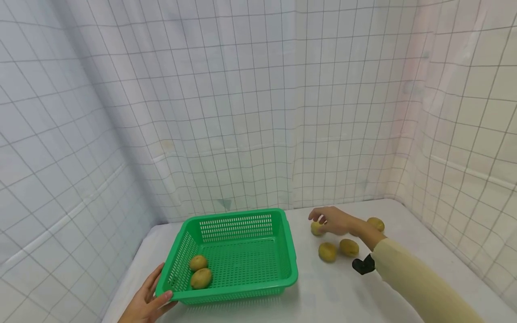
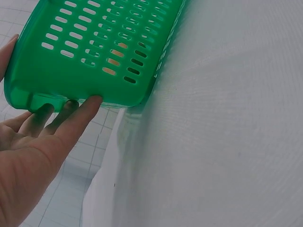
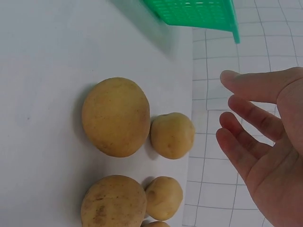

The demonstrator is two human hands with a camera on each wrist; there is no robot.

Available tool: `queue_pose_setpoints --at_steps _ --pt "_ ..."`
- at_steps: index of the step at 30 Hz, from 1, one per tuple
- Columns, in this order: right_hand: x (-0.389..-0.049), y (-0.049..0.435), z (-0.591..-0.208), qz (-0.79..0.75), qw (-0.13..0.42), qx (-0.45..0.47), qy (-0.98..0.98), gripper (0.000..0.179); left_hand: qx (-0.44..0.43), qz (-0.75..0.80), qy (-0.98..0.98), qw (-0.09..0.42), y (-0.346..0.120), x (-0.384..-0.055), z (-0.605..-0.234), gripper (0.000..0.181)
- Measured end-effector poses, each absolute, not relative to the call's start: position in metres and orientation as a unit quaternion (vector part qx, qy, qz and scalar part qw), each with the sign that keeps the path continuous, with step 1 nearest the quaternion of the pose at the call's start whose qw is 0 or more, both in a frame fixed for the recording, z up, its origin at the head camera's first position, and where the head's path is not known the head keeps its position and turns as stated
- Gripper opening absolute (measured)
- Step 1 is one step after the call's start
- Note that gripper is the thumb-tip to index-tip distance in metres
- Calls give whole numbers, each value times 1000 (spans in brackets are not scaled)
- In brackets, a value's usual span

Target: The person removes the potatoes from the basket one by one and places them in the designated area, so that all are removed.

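Note:
My left hand (image 1: 147, 298) holds the near left corner of a green plastic basket (image 1: 236, 290), thumb on the rim and fingers along the outer side. In the left wrist view, the fingertips (image 2: 94, 101) touch the basket's rim from outside. Two potatoes, a smaller one (image 1: 198, 263) and a larger one (image 1: 201, 278), lie inside at the left. To the basket's right, my right hand (image 1: 337, 220) hovers over a potato (image 1: 317, 229), fingers loosely bent and holding nothing. The right wrist view shows space between the thumb and fingers, with a large potato (image 3: 116, 117) below.
More potatoes lie around the right hand: one at the front (image 1: 327, 252), one beside it (image 1: 349, 247) and one farther right (image 1: 376, 223). A black strap-like piece (image 1: 363, 264) hangs at the right sleeve. White grid-patterned curtains (image 1: 250, 112) enclose the white table (image 1: 319, 296).

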State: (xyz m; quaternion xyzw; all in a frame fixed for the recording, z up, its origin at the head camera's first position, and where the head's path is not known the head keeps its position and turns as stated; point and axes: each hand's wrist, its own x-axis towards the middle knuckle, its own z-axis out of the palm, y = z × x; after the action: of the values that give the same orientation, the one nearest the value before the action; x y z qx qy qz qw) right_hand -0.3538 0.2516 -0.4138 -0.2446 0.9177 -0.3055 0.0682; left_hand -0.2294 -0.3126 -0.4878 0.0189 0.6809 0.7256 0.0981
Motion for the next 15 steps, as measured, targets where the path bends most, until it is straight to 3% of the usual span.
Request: queue_pose_setpoints --at_steps 15 --pt "-363 221 -401 -286 68 -277 915 34 42 726 678 110 -315 -229 -487 89"
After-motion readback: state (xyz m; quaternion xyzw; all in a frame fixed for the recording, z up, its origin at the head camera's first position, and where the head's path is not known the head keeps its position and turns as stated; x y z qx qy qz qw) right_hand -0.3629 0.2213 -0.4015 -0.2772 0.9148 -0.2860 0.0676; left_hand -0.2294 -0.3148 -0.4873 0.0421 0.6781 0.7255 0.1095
